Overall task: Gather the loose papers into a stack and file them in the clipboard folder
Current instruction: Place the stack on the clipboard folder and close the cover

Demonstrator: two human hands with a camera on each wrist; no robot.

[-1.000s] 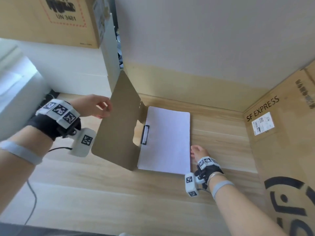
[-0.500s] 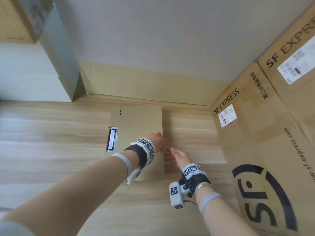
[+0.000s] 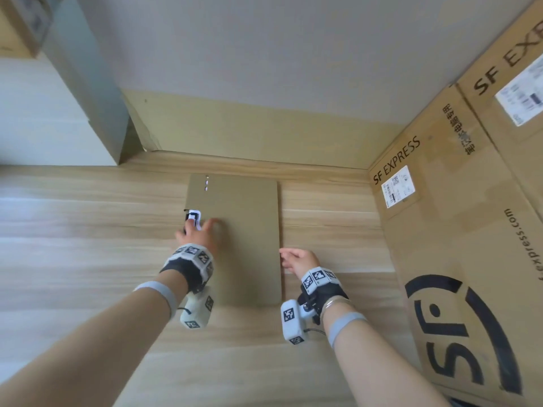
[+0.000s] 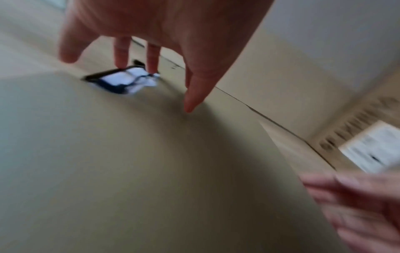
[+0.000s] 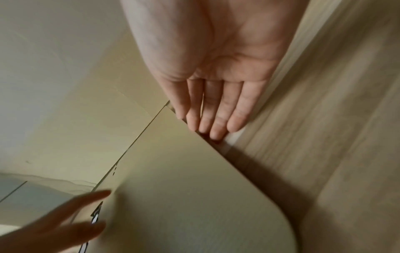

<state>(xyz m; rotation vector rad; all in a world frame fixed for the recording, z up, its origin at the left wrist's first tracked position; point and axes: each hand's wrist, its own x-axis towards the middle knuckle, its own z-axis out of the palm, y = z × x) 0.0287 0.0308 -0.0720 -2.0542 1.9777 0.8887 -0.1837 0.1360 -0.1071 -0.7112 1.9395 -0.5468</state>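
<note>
Lying flat, closed: tan clipboard folder (image 3: 246,242)

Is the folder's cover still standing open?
No, the folder lies shut and flat on the floor, with the left hand resting on its cover.

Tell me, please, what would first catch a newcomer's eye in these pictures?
Probably the closed tan clipboard folder lying flat on the wooden floor, with the left hand spread on its cover at the clip cutout. The right hand touches its right edge, and big SF Express boxes stand at the right.
</note>
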